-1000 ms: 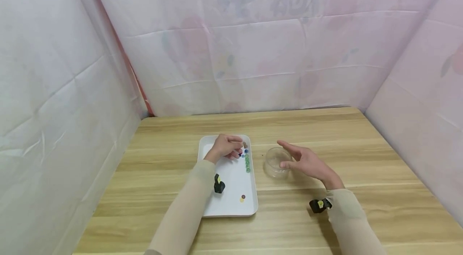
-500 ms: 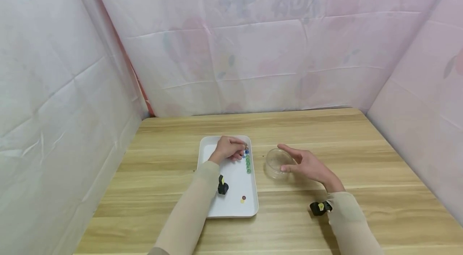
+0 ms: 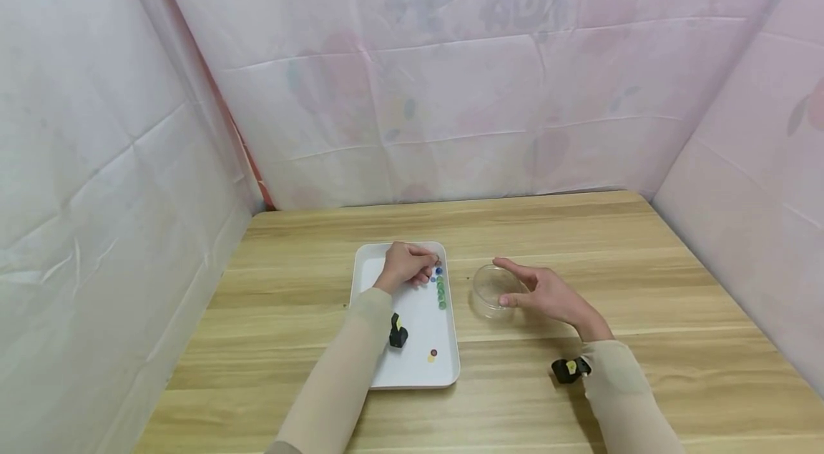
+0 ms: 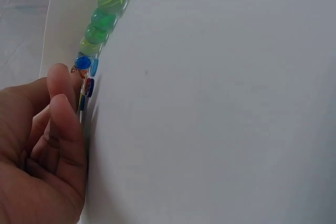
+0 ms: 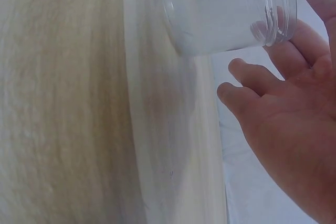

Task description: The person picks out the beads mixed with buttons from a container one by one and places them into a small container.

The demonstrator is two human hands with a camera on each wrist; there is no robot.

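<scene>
Glass marbles (image 3: 440, 291) — mostly green, with a blue one at the far end — lie in a row along the right inner edge of the white tray (image 3: 412, 368), in its far half. In the left wrist view the same row (image 4: 105, 17) runs along the tray wall, and a few small blue and red pieces sit at its near end, just beside the fingertips.

The left hand (image 3: 405, 266) rests on the far part of the tray at the far end of the row. Its fingers (image 4: 63, 114) are curled and pressed together, with the tips against the small pieces at the tray edge; whether they pinch one cannot be told.

Two more small beads (image 3: 432, 354), one yellow and one dark red, lie apart from the row near the tray's near right corner.

A clear plastic jar (image 3: 492, 289) stands on the wooden table (image 3: 644, 282), just right of the tray. The right hand (image 3: 547, 293) is at the jar's right side — fingers (image 5: 247, 85) spread and gently bent round the wall, thumb and forefinger touching it.

Pale pink sheeting (image 3: 450, 82) encloses the table on three sides.
</scene>
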